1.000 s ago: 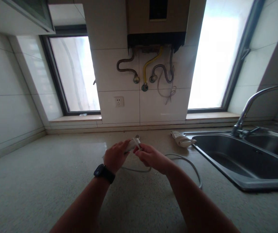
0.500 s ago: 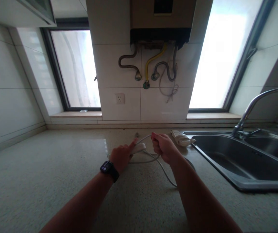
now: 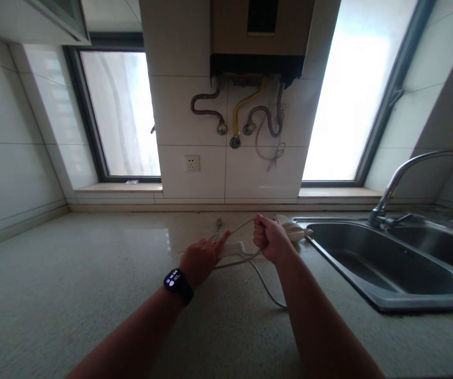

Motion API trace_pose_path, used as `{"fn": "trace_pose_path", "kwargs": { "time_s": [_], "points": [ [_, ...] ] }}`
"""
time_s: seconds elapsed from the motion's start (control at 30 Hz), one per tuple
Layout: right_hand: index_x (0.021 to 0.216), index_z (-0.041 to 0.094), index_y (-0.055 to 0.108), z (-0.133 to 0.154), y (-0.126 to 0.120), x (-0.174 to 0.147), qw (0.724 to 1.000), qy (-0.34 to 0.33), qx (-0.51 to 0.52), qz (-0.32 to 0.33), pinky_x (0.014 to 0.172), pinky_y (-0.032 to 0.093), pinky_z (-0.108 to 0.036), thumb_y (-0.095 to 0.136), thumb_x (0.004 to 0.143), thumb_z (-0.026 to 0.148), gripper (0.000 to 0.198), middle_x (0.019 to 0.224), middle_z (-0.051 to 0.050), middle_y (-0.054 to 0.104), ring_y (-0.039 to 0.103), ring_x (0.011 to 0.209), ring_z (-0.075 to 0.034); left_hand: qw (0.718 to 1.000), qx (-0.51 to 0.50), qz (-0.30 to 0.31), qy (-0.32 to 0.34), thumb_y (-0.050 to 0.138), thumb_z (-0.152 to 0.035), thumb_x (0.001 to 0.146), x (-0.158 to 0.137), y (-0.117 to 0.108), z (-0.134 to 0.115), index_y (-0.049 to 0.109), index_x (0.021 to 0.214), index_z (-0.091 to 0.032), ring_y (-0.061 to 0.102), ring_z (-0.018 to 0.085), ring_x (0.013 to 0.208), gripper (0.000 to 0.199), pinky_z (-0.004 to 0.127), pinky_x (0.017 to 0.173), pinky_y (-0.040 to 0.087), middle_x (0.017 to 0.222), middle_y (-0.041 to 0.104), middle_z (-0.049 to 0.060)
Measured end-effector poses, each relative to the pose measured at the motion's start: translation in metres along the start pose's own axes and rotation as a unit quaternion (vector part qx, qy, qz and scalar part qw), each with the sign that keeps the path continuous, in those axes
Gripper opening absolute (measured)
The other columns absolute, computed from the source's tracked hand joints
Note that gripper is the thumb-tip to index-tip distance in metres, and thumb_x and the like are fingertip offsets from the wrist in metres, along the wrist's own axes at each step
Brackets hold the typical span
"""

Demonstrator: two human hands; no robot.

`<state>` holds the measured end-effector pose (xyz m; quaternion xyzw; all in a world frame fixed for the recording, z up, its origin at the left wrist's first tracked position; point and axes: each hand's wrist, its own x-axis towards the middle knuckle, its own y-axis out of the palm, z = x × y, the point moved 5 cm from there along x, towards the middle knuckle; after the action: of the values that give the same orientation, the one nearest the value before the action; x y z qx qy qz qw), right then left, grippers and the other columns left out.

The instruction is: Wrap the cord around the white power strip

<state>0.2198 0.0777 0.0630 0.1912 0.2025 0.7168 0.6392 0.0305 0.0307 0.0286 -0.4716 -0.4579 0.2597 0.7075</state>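
Note:
My left hand (image 3: 203, 260), wearing a black watch, is closed around a white bar (image 3: 232, 249) that looks like a power strip. Its index finger points along the cable, and the hand hides most of the bar. A white cable (image 3: 242, 226) runs taut from beside that finger to my right hand (image 3: 269, 237), closed in a fist with thumb and index finger pinching it. More cable (image 3: 266, 287) loops below the bar and disappears behind my right forearm. Just beyond the left hand is a small plug-like end (image 3: 218, 222), too blurred to make out fully.
A white bundle (image 3: 292, 229) with wound cord lies beside the steel sink (image 3: 353, 273) on the right. Behind the sink rises a curved tap (image 3: 400, 173). A wall socket (image 3: 191, 163) and a water heater (image 3: 258, 37) with hoses are on the tiled wall behind the counter (image 3: 72, 295).
My right hand has moved slightly right, drawing the cable straighter between the hands. My left hand keeps its hold on the bar. The view has shifted a little.

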Motion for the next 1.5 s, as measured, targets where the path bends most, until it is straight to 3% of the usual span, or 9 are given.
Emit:
{"fn": "trace_pose_path", "kwargs": {
  "time_s": [0.2, 0.33, 0.43, 0.6, 0.7, 0.87, 1.07, 1.3, 1.5],
  "points": [
    [0.062, 0.02, 0.045, -0.009, 0.018, -0.007, 0.994, -0.049, -0.093, 0.017, 0.031, 0.011, -0.017, 0.072, 0.074, 0.045, 0.039, 0.041, 0.013, 0.027, 0.017, 0.032, -0.003, 0.998, -0.023, -0.007, -0.059, 0.062, -0.031, 0.089, -0.002, 0.002, 0.018, 0.034, 0.147, -0.039, 0.064, 0.026, 0.096, 0.065, 0.034, 0.072, 0.05, 0.109, 0.067, 0.006],
    [0.062, 0.02, 0.047, -0.014, 0.026, -0.01, 0.989, -0.077, -0.124, 0.022, 0.03, 0.011, -0.017, 0.074, 0.07, 0.049, 0.041, 0.042, 0.012, 0.03, 0.018, 0.032, -0.003, 0.997, -0.043, -0.006, -0.07, 0.064, -0.035, 0.087, -0.001, 0.005, 0.029, 0.032, 0.147, -0.041, 0.066, 0.025, 0.091, 0.069, 0.035, 0.073, 0.051, 0.107, 0.067, 0.004],
    [0.063, 0.02, 0.047, -0.011, 0.017, -0.005, 0.993, -0.075, -0.092, 0.009, 0.031, 0.013, -0.017, 0.075, 0.07, 0.049, 0.041, 0.043, 0.012, 0.03, 0.019, 0.033, -0.003, 0.997, -0.038, -0.027, -0.062, 0.064, -0.037, 0.087, 0.0, 0.002, 0.027, 0.029, 0.148, -0.04, 0.067, 0.022, 0.09, 0.07, 0.032, 0.069, 0.052, 0.115, 0.061, 0.005],
    [0.062, 0.021, 0.044, -0.002, -0.011, 0.008, 0.996, -0.074, -0.044, -0.04, 0.03, 0.014, -0.017, 0.074, 0.072, 0.043, 0.039, 0.042, 0.013, 0.027, 0.018, 0.033, -0.003, 0.998, -0.032, -0.056, -0.017, 0.057, -0.043, 0.092, -0.002, -0.005, 0.009, 0.032, 0.146, -0.027, 0.065, 0.023, 0.097, 0.062, 0.032, 0.071, 0.054, 0.122, 0.057, 0.01],
    [0.062, 0.021, 0.044, 0.0, -0.02, 0.012, 0.995, -0.077, -0.044, -0.049, 0.03, 0.014, -0.017, 0.074, 0.071, 0.041, 0.037, 0.042, 0.013, 0.028, 0.018, 0.032, -0.003, 0.997, -0.034, -0.065, 0.018, 0.057, -0.039, 0.092, -0.004, -0.008, 0.003, 0.035, 0.144, -0.03, 0.063, 0.023, 0.1, 0.057, 0.032, 0.073, 0.054, 0.119, 0.057, 0.009],
    [0.062, 0.02, 0.045, -0.002, -0.018, 0.014, 0.993, -0.086, -0.067, -0.046, 0.03, 0.013, -0.017, 0.075, 0.068, 0.043, 0.038, 0.042, 0.013, 0.029, 0.019, 0.032, -0.003, 0.997, -0.024, -0.066, 0.028, 0.063, -0.033, 0.089, -0.006, -0.008, 0.008, 0.041, 0.141, -0.033, 0.062, 0.022, 0.099, 0.056, 0.034, 0.077, 0.054, 0.112, 0.058, 0.006],
    [0.061, 0.02, 0.047, -0.008, -0.002, 0.008, 0.987, -0.084, -0.133, -0.031, 0.033, 0.011, -0.019, 0.073, 0.067, 0.048, 0.039, 0.042, 0.012, 0.031, 0.018, 0.033, -0.003, 0.999, -0.023, -0.046, -0.014, 0.06, -0.026, 0.09, -0.001, 0.0, 0.017, 0.044, 0.14, -0.035, 0.062, 0.022, 0.1, 0.054, 0.031, 0.073, 0.053, 0.113, 0.058, 0.005],
    [0.06, 0.019, 0.05, -0.03, 0.03, -0.001, 0.936, -0.15, -0.316, 0.031, 0.04, 0.013, -0.023, 0.059, 0.078, 0.057, 0.042, 0.044, 0.009, 0.03, 0.022, 0.039, -0.006, 0.994, -0.027, -0.025, -0.102, 0.065, -0.032, 0.086, 0.0, 0.006, 0.045, 0.049, 0.135, -0.035, 0.064, 0.023, 0.096, 0.051, 0.032, 0.069, 0.051, 0.112, 0.058, 0.005],
    [0.066, 0.019, 0.051, -0.041, 0.041, -0.007, 0.884, -0.188, -0.424, 0.06, 0.045, 0.019, -0.024, 0.049, 0.088, 0.051, 0.039, 0.049, 0.008, 0.03, 0.026, 0.046, -0.009, 0.992, -0.038, 0.007, -0.118, 0.066, -0.035, 0.085, 0.0, 0.009, 0.056, 0.052, 0.131, -0.036, 0.065, 0.025, 0.096, 0.048, 0.034, 0.072, 0.05, 0.113, 0.059, 0.005]
  ]
}}
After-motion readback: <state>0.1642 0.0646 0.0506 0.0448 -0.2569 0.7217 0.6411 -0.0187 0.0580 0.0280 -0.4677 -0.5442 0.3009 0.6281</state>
